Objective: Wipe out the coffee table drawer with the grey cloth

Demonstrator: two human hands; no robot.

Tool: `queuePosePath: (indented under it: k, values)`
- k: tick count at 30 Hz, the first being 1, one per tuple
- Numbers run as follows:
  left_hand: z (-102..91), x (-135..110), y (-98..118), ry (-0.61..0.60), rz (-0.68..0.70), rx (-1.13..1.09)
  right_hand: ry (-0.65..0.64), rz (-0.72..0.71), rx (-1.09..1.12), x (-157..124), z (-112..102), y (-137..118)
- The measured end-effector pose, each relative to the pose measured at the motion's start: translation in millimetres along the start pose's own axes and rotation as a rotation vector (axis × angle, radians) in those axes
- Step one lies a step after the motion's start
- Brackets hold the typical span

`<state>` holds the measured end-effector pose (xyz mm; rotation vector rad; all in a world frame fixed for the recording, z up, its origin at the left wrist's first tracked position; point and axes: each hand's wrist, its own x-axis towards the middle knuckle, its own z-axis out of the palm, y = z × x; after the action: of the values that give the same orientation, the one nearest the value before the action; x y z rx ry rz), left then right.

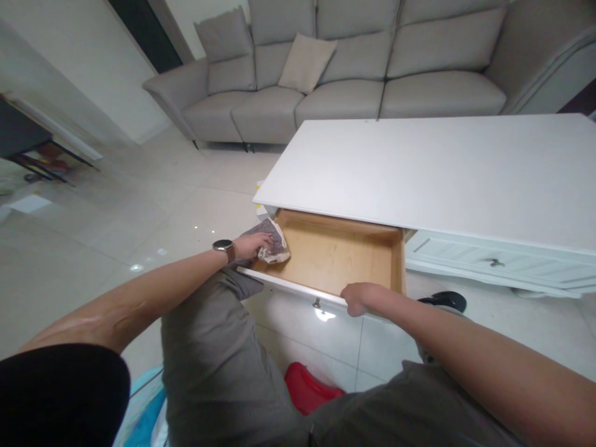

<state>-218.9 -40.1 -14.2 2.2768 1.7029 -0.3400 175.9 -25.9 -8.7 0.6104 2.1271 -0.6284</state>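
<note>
A wooden drawer (335, 251) with a white front stands pulled out of the white coffee table (419, 167). At its left end, my left hand (254, 244) is closed on a crumpled grey-purple cloth (278, 245) with pale edges, which hangs partly over the drawer's left side. Part of the cloth is hidden under the fingers. My right hand (361, 298) grips the top edge of the drawer front, right of its small metal knob (317, 303). The drawer's bare wood bottom shows between both hands.
A closed drawer (493, 261) sits to the right in the same table. Beyond is a grey sofa (339, 93) with a beige cushion (307, 62). A red plastic seat (310, 388) shows between my legs. A blue bag-like item (146, 416) lies at lower left.
</note>
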Motion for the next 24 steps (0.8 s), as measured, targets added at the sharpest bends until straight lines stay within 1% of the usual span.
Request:
queuePosePath:
  k: [2, 4, 5, 6, 9, 10, 12, 15, 20, 22, 24]
  values:
    - [-0.8, 4, -6, 0.142, -0.014, -0.115, 0.007, -0.009, 0.009, -1, 1, 1]
    - [3.5, 8, -8, 0.216, -0.051, -0.177, 0.023, -0.015, 0.031, -2, 3, 2]
    - [7.2, 11, -8, 0.210, -0.074, -0.168, 0.032, -0.017, 0.047, -3, 3, 3]
    - [11.4, 14, -6, 0.172, -0.084, -0.138, 0.039, -0.017, 0.062, -3, 4, 3]
    - [21.9, 25, 1, -0.002, -0.064, 0.011, 0.055, -0.023, 0.091, -3, 6, 4]
    - [23.4, 29, 2, -0.043, -0.052, 0.053, 0.056, -0.025, 0.097, -3, 6, 4]
    - [22.5, 39, 4, -0.079, -0.041, 0.096, 0.051, -0.023, 0.106, -4, 6, 4]
    - [14.3, 57, -1, -0.042, -0.069, 0.080, 0.035, -0.005, 0.109, -5, 4, 3]
    - [1.8, 88, -11, 0.103, -0.181, 0.014, 0.032, 0.029, 0.121, -6, 1, 6]
    - [0.9, 98, -11, 0.114, -0.212, 0.023, 0.041, 0.028, 0.139, -5, 1, 9]
    - [1.3, 105, -9, 0.088, -0.223, 0.053, 0.041, 0.035, 0.152, -4, 0, 10]
